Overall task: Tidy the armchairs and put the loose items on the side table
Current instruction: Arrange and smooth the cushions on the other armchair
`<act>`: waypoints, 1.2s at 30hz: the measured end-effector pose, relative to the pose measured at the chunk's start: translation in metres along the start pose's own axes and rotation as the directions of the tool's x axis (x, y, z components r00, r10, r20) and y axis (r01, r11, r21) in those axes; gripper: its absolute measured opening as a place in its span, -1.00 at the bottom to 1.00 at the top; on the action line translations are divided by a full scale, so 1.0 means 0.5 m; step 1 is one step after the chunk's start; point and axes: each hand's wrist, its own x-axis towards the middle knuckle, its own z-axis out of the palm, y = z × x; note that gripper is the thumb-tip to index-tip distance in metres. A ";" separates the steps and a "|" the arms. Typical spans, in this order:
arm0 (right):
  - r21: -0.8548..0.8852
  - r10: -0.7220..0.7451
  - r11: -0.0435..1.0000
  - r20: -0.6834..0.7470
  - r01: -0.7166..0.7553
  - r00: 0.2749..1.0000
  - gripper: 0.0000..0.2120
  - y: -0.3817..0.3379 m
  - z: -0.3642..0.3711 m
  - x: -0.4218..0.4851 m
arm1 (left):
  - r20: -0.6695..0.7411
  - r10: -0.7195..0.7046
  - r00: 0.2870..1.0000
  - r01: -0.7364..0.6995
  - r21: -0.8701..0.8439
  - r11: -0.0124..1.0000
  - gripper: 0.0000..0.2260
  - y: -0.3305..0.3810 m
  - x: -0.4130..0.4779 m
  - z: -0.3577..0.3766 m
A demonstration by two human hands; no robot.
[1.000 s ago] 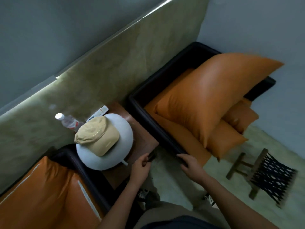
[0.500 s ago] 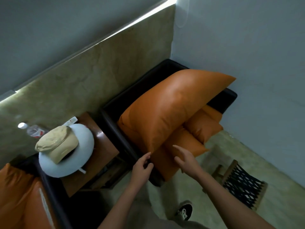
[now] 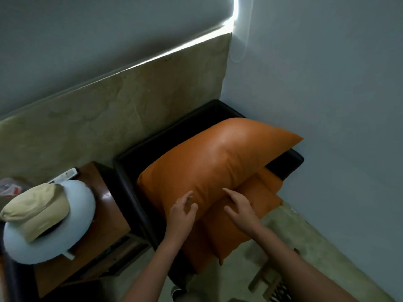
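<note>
Head view: the large orange cushion (image 3: pixel 218 162) is seen slumped across the armchair (image 3: pixel 192 123) and propped on smaller cushions (image 3: pixel 267 198), so straightening is judged to be pending. Its near edge is met by the left hand (image 3: pixel 181 214) and right hand (image 3: pixel 242 211), fingers loosely spread and nothing gripped. Room is limited by the wall close behind. The side table (image 3: pixel 104 227), already loaded with a cap (image 3: pixel 37 210), is just beside.

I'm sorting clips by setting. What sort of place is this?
Probably a sitting corner in a home or guest room: a black-framed armchair with big orange cushions stands in the corner of two walls, and the wooden side table beside it holds a cap and a remote control.
</note>
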 end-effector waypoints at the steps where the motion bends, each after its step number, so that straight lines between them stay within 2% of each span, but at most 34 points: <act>1: -0.006 -0.010 1.000 -0.014 0.010 1.000 -0.46 0.008 -0.014 0.023 | -0.007 0.025 1.000 -0.025 0.027 0.999 -0.62 0.009 0.023 0.011; 8: -0.131 -0.033 0.991 0.002 0.033 0.999 -0.45 0.022 -0.083 0.203 | -0.047 0.043 0.998 -0.040 0.079 0.996 -0.58 0.050 0.121 0.045; 12: -0.335 -0.086 0.937 0.047 0.097 0.995 -0.43 0.036 -0.109 0.307 | -0.068 -0.014 0.998 0.022 0.124 0.992 -0.53 0.049 0.180 0.079; 15: -0.511 -0.137 0.831 0.197 0.221 0.971 -0.42 0.087 -0.132 0.394 | -0.065 -0.104 0.992 0.118 0.277 0.953 -0.42 0.057 0.240 0.138; 17: -0.575 -0.192 0.740 0.315 0.348 0.930 -0.42 0.136 -0.142 0.451 | -0.110 -0.138 0.984 0.174 0.460 0.871 -0.38 0.053 0.277 0.183; 20: -0.510 -0.395 0.632 0.435 0.583 0.809 -0.42 0.203 -0.159 0.539 | -0.267 -0.177 0.947 0.305 0.578 0.757 -0.35 0.040 0.334 0.241; 22: -0.462 -0.460 0.615 0.450 0.640 0.766 -0.42 0.220 -0.156 0.601 | -0.347 -0.156 0.925 0.346 0.595 0.725 -0.33 0.025 0.383 0.255; 30: -0.398 -0.564 0.606 0.394 0.688 0.725 -0.43 0.214 -0.072 0.796 | -0.487 -0.106 0.867 0.413 0.585 0.698 -0.32 -0.044 0.558 0.204; 36: -0.358 -0.607 0.598 0.383 0.717 0.697 -0.42 0.174 0.022 0.899 | -0.536 -0.099 0.839 0.397 0.477 0.784 -0.31 -0.156 0.650 0.153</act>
